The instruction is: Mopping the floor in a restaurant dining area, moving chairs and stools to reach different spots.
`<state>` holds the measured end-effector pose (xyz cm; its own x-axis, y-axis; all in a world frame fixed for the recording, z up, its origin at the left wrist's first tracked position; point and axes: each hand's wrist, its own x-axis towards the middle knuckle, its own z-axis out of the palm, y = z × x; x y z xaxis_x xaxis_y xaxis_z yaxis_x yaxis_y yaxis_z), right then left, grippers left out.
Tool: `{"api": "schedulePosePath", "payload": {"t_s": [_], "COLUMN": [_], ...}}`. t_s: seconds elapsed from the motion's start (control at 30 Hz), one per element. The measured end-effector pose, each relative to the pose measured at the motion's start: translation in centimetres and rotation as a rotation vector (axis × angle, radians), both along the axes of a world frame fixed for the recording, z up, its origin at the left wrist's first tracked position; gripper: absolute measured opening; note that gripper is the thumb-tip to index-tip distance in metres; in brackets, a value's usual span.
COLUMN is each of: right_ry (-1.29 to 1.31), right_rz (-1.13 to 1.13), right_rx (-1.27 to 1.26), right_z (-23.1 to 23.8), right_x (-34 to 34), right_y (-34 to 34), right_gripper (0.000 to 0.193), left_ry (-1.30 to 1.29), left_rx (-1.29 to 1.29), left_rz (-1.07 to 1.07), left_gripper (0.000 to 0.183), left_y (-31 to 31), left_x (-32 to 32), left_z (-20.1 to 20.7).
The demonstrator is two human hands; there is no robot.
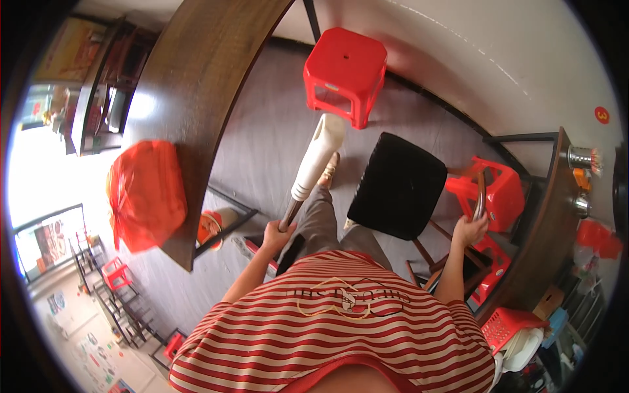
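In my left hand [278,237] is a brown pole with a thick, ribbed white plastic end [316,157], which slants up and away from me. The fingers are wrapped round the pole just below the white part. What the pole's lower end carries, I cannot make out. My right hand [470,229] is closed on the curved wooden armrest [481,192] of a chair with a black seat [397,187]. That chair stands in front of me, to the right, its brown wooden legs partly hidden.
A red plastic stool [346,59] stands ahead by the wall, and more red stools [501,193] sit beyond the chair. An orange-red bag [147,196] rests on the long brown table [196,65] at left. Another table [547,242] edges the right, near a red basket [511,325].
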<state>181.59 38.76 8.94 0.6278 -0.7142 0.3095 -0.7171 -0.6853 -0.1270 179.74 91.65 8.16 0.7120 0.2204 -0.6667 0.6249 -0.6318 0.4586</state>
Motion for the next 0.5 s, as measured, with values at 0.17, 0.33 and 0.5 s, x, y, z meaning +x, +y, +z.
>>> {"api": "schedulePosePath", "payload": {"t_s": [0.17,0.33,0.5], "right_ry": [-0.017,0.034,-0.091], "right_rz": [0.373,0.052,-0.003], "right_rx": [0.547,1.372,1.250], "right_z": [-6.3,-14.1,-26.9], "right_x": [18.2,36.9,44.8], "right_y": [8.6,21.4,21.4], "right_gripper": [0.057,0.082,0.079], "left_ry": [0.007,0.167,-0.021], "left_rx": [-0.064,-0.025,-0.176], "left_rz": [0.056,-0.037,-0.071], "left_gripper": [0.044,0.041,0.037], "left_y": [2.6,6.5,7.7], "left_x": [8.7,12.6,15.2], "left_z": [-5.3,-9.7,-11.5]}}
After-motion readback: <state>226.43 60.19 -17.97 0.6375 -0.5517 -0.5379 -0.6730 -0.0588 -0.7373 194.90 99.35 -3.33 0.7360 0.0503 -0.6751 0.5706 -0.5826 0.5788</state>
